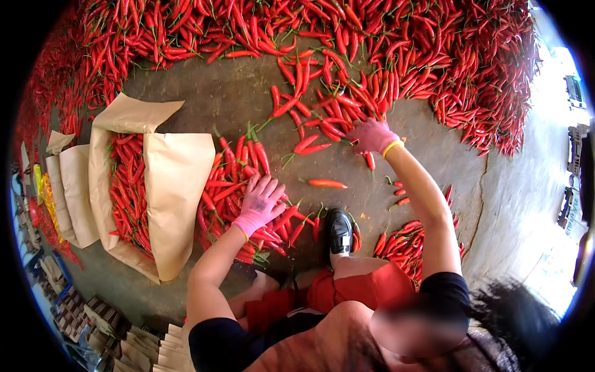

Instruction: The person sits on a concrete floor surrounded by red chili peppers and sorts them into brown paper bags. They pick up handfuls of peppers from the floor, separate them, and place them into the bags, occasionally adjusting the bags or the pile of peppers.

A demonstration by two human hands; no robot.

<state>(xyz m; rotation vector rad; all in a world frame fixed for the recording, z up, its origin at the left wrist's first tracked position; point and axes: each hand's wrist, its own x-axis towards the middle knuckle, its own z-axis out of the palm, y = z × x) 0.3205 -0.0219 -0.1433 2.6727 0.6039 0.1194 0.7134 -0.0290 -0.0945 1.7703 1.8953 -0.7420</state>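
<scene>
My left hand point(259, 201), in a pink glove, lies palm down with its fingers apart on a small heap of red chillies point(222, 192). That heap sits beside an open brown paper bag point(180, 186) that lies tilted on the floor, with many red chillies point(128, 192) inside. Farther off and to the right, my right hand point(374, 136), gloved in pink with a yellow cuff, curls its fingers over chillies at the near edge of the big pile point(409, 53). One chilli point(370, 161) pokes out from beneath it; the palm side is hidden.
A single chilli point(327, 183) lies on the grey floor point(198, 93) between my hands. My black shoe point(339, 232) stands near another small chilli heap point(406, 248). More paper bags point(77, 192) stand at the left, with stacked folded bags point(139, 347) at the lower left.
</scene>
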